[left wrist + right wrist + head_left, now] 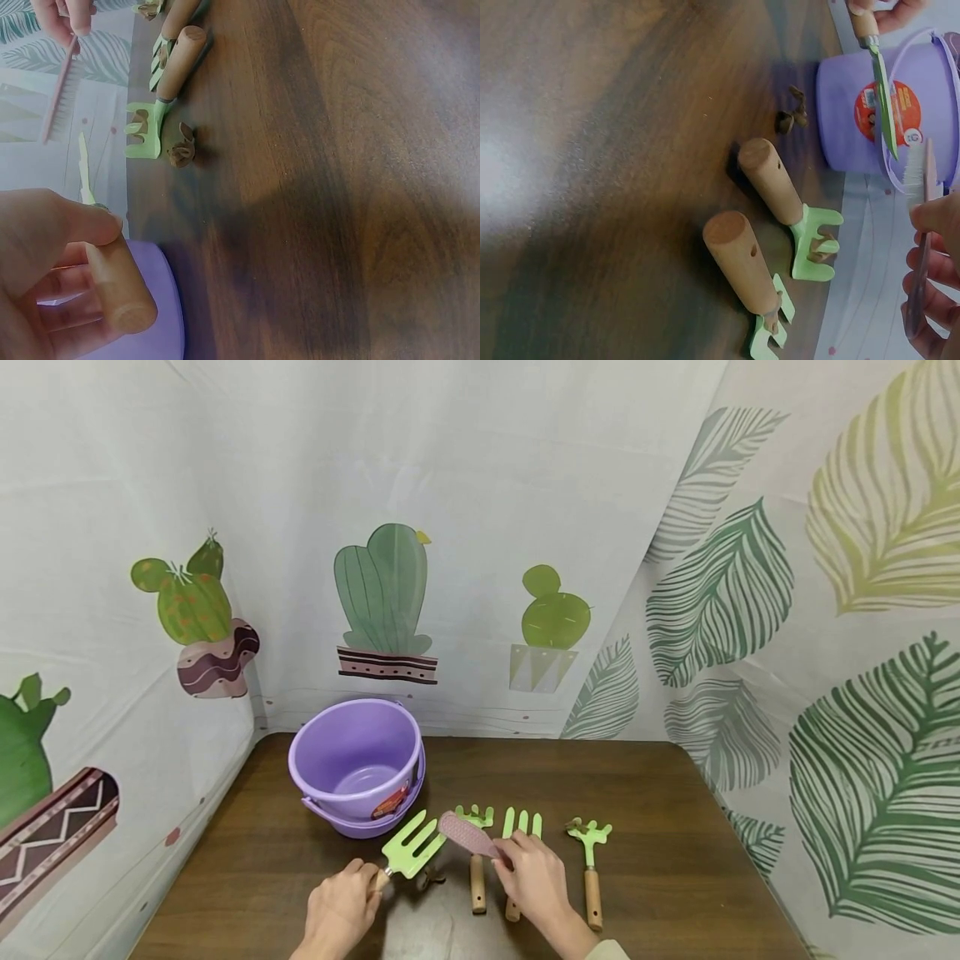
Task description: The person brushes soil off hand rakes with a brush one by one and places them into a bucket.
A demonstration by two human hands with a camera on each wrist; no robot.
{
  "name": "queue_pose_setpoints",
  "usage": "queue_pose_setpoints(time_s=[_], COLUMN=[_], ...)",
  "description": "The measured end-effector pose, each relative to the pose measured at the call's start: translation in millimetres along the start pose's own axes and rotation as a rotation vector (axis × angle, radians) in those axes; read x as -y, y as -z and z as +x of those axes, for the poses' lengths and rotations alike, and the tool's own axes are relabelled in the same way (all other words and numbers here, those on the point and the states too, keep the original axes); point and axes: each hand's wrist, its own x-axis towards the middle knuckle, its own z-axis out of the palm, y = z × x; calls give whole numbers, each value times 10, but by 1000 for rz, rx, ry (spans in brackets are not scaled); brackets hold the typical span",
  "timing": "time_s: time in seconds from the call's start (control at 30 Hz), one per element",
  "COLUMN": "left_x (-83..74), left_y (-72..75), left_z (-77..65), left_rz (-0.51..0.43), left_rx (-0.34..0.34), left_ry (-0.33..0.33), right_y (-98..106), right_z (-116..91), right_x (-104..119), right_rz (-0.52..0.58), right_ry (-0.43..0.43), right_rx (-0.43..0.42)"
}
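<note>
My left hand [341,897] grips the wooden handle [124,289] of a light green garden fork [408,852], its tines raised in front of the purple bucket. A pink brush [468,835] with pale bristles is held in my right hand [534,877], its head pointing toward the fork. In the right wrist view the bristles [913,174] face the fork's tines, close to them; whether they touch I cannot tell. Beneath the two hands a brown, dried-looking clump [182,146] lies on the table.
The purple bucket [840,112] stands at the back left of the wooden table [660,827]. A green hand rake [477,885], another green fork [525,821] and a second rake [592,897] lie to the right, with brown bits on the rakes. A printed curtain [480,485] hangs behind.
</note>
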Motion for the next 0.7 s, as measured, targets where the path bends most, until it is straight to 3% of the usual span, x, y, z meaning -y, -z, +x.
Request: queue_pose_setpoints(time_s=[0.23, 0.7], left_x=[-3, 2], left_y=[24, -25], left_z=[-1, 3], left_rz=[-20, -111], left_rx=[59, 117], left_ry=[30, 100], right_y=[15, 18], right_z=[23, -5], right_x=[-79, -124], right_rz=[2, 17], right_ry=[-49, -129], right_rx=[-34, 3])
